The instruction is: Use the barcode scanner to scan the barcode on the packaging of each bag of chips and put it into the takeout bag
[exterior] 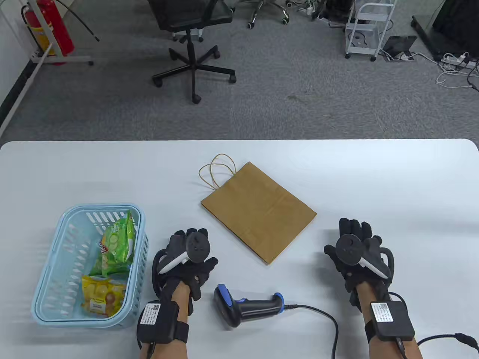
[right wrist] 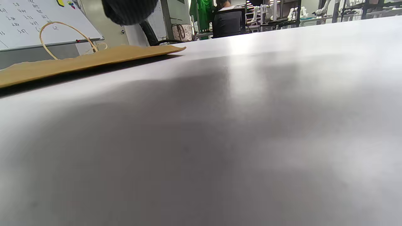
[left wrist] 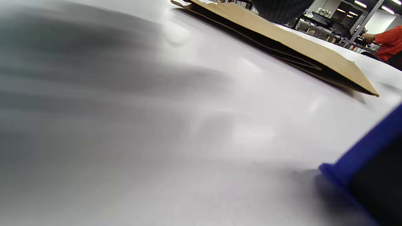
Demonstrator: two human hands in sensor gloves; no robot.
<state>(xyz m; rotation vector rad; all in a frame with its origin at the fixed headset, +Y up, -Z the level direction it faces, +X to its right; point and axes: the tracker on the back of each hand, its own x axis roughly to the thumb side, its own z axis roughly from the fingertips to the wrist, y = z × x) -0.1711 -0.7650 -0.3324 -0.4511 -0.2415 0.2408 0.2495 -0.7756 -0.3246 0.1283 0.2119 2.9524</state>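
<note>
A brown paper takeout bag (exterior: 258,211) lies flat in the middle of the white table (exterior: 393,179), its string handles pointing to the far left; its edge shows in the left wrist view (left wrist: 282,37) and the right wrist view (right wrist: 78,61). A black and blue barcode scanner (exterior: 243,304) lies on its side near the front edge, between my hands. A green bag of chips (exterior: 118,243) and a yellow bag of chips (exterior: 103,297) sit in the light blue basket (exterior: 48,276). My left hand (exterior: 191,239) and my right hand (exterior: 355,232) rest flat on the table, holding nothing.
The scanner's black cable (exterior: 322,318) runs right and off the front edge. Beyond the table's far edge stand a black office chair (exterior: 191,45), a red fire extinguisher (exterior: 56,26) and a white cart (exterior: 365,30).
</note>
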